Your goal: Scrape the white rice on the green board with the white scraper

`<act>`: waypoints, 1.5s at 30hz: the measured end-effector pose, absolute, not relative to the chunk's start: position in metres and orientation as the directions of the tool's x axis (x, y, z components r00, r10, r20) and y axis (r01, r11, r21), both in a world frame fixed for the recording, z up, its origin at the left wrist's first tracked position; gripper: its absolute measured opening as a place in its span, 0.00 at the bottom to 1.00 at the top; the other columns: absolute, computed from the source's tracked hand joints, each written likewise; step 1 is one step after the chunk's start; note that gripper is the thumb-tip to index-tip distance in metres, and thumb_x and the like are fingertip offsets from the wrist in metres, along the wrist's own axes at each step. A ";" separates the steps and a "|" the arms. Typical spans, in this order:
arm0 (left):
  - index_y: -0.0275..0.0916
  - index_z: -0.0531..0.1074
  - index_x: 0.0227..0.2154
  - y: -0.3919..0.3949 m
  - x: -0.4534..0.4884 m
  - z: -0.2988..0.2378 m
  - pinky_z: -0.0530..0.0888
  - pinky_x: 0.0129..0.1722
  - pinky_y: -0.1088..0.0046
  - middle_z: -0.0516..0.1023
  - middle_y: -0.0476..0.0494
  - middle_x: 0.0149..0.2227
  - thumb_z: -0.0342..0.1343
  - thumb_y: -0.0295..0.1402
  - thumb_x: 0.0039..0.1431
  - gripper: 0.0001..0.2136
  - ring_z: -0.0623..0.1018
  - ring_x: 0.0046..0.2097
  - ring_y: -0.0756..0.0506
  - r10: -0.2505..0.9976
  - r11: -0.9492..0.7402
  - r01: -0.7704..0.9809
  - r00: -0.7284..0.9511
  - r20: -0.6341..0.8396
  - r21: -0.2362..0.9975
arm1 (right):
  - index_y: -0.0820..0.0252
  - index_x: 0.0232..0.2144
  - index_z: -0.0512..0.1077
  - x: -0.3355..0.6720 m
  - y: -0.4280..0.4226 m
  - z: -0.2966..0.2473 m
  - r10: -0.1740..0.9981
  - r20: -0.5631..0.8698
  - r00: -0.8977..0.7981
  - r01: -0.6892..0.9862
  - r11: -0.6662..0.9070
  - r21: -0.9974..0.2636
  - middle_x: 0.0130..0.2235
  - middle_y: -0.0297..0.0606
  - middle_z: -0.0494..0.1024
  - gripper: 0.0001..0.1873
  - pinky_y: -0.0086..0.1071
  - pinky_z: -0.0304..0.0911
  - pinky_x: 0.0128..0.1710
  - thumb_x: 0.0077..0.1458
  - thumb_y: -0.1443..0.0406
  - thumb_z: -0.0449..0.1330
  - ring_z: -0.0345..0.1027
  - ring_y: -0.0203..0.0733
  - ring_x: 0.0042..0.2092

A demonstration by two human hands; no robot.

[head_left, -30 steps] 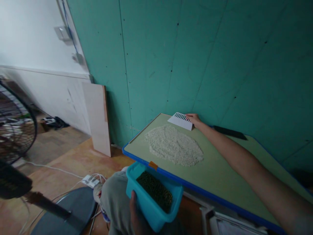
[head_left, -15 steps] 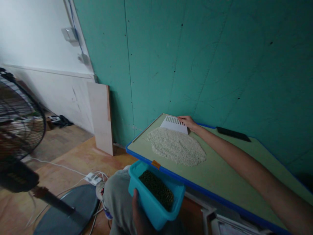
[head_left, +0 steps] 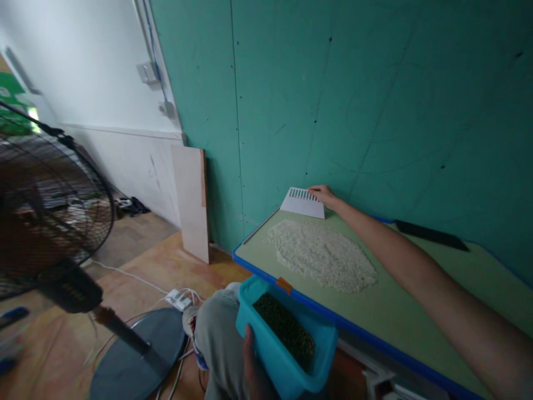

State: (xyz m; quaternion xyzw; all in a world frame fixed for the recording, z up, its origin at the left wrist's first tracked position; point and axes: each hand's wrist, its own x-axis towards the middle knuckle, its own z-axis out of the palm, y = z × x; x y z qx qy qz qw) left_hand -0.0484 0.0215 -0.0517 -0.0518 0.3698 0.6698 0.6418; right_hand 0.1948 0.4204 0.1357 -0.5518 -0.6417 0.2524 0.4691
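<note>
My right hand [head_left: 322, 194] pinches the upper right corner of a white slotted scraper [head_left: 303, 208] at the far end of the green-topped table [head_left: 400, 289]. The scraper stands tilted, a little behind a spread heap of pale grain [head_left: 320, 253] and apart from it. Low in view, my left hand [head_left: 250, 358] grips the near side of a turquoise plastic tub [head_left: 266, 330]; only its thumb shows clearly, the other fingers are hidden. Inside the tub lie small dark green grains, like mung beans [head_left: 287, 328].
Behind the table rises a green wall [head_left: 283, 100]. A black strip [head_left: 431, 236] lies along the table's back edge. On the left stand a caged fan [head_left: 54, 222] and its round base [head_left: 139, 355]. A power strip [head_left: 179, 300] with cables lies on the floor. A pale board [head_left: 191, 205] leans upright.
The scraper has moved back from the heap, leaving a strip of bare tabletop between them. The view has turned left. My left hand still holds the tub.
</note>
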 end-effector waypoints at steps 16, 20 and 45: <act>0.40 0.59 0.66 0.011 -0.035 -0.016 0.70 0.57 0.51 0.80 0.34 0.51 0.59 0.47 0.57 0.36 0.76 0.55 0.32 0.772 0.141 -0.949 -0.073 -0.631 0.281 | 0.60 0.29 0.79 0.143 0.402 0.128 0.883 0.423 -0.203 0.449 0.468 -0.761 0.33 0.40 0.81 0.10 0.31 0.64 0.36 0.49 0.59 0.65 0.69 0.41 0.35; 0.40 0.58 0.66 0.012 -0.036 -0.016 0.70 0.57 0.51 0.79 0.35 0.53 0.58 0.47 0.59 0.35 0.76 0.55 0.32 0.780 0.144 -0.949 -0.066 -0.622 0.282 | 0.60 0.31 0.79 0.127 0.398 0.128 0.861 0.430 -0.271 0.413 0.508 -0.756 0.33 0.39 0.81 0.10 0.31 0.63 0.37 0.50 0.59 0.64 0.70 0.40 0.35; 0.42 0.58 0.67 0.008 -0.034 -0.006 0.71 0.57 0.53 0.81 0.37 0.50 0.55 0.43 0.62 0.32 0.77 0.54 0.34 0.806 0.121 -0.961 -0.050 -0.589 0.247 | 0.58 0.36 0.76 0.074 0.349 0.150 0.597 0.529 -0.603 0.259 0.773 -0.579 0.37 0.38 0.77 0.16 0.34 0.62 0.43 0.58 0.52 0.58 0.69 0.43 0.41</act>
